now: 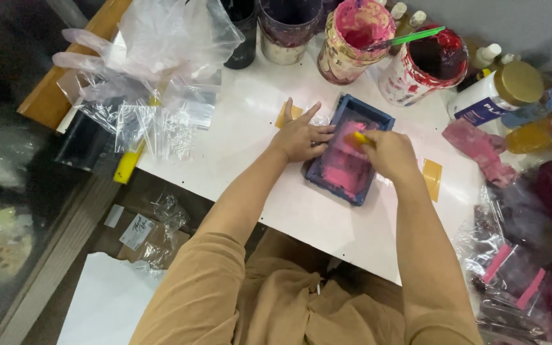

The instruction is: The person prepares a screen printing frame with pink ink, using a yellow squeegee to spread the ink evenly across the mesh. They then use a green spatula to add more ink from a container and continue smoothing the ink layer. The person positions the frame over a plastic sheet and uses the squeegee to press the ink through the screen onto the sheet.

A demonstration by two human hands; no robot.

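White tabletop (250, 121) carries paint-smeared pots (354, 39) crowding its far edge and clear bags (154, 83) at left. Centred, a blue printing frame (349, 150) smeared pink lies near the front edge. Left hand (300, 136) presses flat, fingers spread, on its rim; right hand (388, 153) clenches a yellow scraper (359, 137) inside it.

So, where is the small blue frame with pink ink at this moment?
The blue frame lies mid-table on the white table, between the left hand and the right hand, just below the paint-stained tubs.
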